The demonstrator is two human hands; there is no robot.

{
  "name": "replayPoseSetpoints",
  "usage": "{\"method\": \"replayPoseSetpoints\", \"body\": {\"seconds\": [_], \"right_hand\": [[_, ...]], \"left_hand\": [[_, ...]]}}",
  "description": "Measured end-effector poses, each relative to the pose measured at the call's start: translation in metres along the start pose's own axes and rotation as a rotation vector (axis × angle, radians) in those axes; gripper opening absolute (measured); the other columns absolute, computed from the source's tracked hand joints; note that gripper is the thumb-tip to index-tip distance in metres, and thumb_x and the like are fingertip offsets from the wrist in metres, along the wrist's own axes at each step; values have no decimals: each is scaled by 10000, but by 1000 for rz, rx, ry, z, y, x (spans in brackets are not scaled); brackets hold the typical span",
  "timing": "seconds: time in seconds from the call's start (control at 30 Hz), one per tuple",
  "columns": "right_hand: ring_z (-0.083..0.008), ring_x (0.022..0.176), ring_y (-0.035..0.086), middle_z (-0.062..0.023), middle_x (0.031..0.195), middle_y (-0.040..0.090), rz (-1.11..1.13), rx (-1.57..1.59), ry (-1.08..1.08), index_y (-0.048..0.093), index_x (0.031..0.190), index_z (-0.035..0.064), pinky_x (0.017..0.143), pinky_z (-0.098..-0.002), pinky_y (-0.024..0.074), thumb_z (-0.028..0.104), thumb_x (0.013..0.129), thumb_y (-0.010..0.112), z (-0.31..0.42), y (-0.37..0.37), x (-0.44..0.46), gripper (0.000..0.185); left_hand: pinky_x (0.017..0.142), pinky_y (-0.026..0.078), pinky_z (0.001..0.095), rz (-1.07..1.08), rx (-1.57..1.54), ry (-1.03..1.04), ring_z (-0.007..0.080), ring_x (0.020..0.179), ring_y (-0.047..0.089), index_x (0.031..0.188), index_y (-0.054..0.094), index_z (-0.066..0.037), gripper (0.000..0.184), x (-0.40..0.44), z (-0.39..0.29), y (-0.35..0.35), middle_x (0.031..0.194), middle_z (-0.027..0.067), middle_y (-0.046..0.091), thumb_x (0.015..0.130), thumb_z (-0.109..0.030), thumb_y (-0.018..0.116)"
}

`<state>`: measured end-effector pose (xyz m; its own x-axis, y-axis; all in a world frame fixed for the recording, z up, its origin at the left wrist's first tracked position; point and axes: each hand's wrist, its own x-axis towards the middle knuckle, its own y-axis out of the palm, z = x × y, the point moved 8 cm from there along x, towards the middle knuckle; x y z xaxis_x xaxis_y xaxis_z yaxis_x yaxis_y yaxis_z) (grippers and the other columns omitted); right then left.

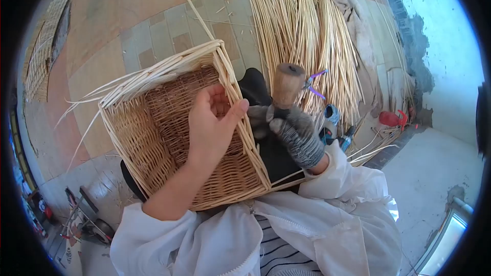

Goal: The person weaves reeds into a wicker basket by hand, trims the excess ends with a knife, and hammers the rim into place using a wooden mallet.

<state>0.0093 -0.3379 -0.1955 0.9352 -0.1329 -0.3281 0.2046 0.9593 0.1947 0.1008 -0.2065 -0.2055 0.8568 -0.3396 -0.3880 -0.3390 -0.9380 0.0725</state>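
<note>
A rectangular wicker basket (135, 133) rests tilted on my lap, with pale sides, a darker brown woven base and loose willow ends at its left corner. My left hand (210, 122) is bare and closed over the right rim, thumb on top and fingers inside. Just outside that rim, my right hand (296, 133), in a grey knitted glove, grips a tool with a thick wooden handle (288, 84). The handle points up, and a dark collar shows below it. The tool's lower end is hidden by the glove.
A large bundle of willow rods (291, 25) lies on the tiled floor ahead. Purple-handled cutters (314, 84), a blue power tool (332, 138) and a red object (391, 118) are at the right. A woven panel (46, 46) stands at far left.
</note>
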Motion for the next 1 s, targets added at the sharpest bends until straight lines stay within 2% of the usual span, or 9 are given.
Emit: {"method": "replayPoseSetpoints", "body": {"seconds": [0.1, 0.2, 0.33, 0.37, 0.43, 0.53, 0.67, 0.87, 1.0], "right_hand": [[-262, 816, 644, -119, 983, 650, -72, -1005, -589, 572, 1061, 17, 756, -336, 504, 82, 878, 529, 70, -15, 3, 199], [-236, 760, 594, -116, 857, 612, 61, -747, -782, 594, 991, 42, 648, -304, 459, 43, 842, 546, 95, -34, -9, 156], [-220, 736, 615, -86, 833, 628, 200, -1818, -577, 613, 1020, 39, 661, -306, 487, 71, 876, 493, 85, 3, 46, 190], [-220, 736, 615, -86, 833, 628, 207, -1833, -606, 613, 1020, 39, 661, -306, 487, 71, 876, 493, 94, 8, 47, 190], [-171, 708, 589, -44, 777, 583, -95, -663, -506, 578, 1058, 18, 654, -290, 475, 102, 906, 486, 122, -20, 30, 197], [-178, 684, 473, -30, 739, 521, 4, -437, -763, 529, 782, 71, 609, -331, 384, 275, 916, 524, 125, 7, 33, 244], [-309, 757, 572, -56, 933, 592, 591, 287, -881, 570, 784, 122, 742, -441, 478, 173, 793, 631, 84, 24, 36, 80], [-274, 1014, 588, -78, 1071, 614, 308, -921, -300, 634, 1025, 114, 913, -398, 455, 191, 797, 601, 72, 49, 22, 243], [-278, 1046, 577, -89, 1097, 609, 287, -1139, -147, 621, 1076, 115, 936, -393, 443, 185, 788, 609, 68, 65, 23, 296]], "left_hand": [[643, 498, 231, -112, 32, 72, 96, 709, 558, 1012, 487, 53, 385, -16, -1, -7, 840, 71, 588, 742, -68, 733], [621, 486, 224, -39, 50, -95, 100, 674, 556, 989, 493, 54, 375, -18, 18, -1, 810, 65, 588, 721, -72, 723], [618, 483, 228, -76, 94, -29, 97, 667, 558, 950, 509, 42, 329, -19, 8, -3, 782, 60, 591, 718, -61, 718], [618, 483, 228, -93, 77, -9, 97, 667, 558, 950, 509, 42, 329, -10, 5, -3, 782, 60, 591, 718, -61, 718], [621, 484, 232, -119, 86, 40, 97, 664, 556, 940, 523, 36, 312, -14, 0, -4, 788, 57, 595, 721, -60, 723], [624, 483, 229, -113, -36, -70, 89, 669, 552, 930, 533, 29, 302, -8, 6, -4, 791, 47, 595, 730, -70, 736], [624, 475, 215, -97, -163, -144, 75, 671, 544, 915, 541, 20, 287, -10, 15, -6, 791, 32, 590, 735, -71, 745], [611, 451, 191, -82, -260, -205, 59, 671, 535, 900, 541, 3, 271, -10, 18, -6, 761, 10, 578, 735, -52, 749], [602, 444, 187, -71, -272, -275, 47, 670, 525, 889, 541, -7, 268, -11, 24, -11, 739, 1, 570, 734, -51, 755]]}}
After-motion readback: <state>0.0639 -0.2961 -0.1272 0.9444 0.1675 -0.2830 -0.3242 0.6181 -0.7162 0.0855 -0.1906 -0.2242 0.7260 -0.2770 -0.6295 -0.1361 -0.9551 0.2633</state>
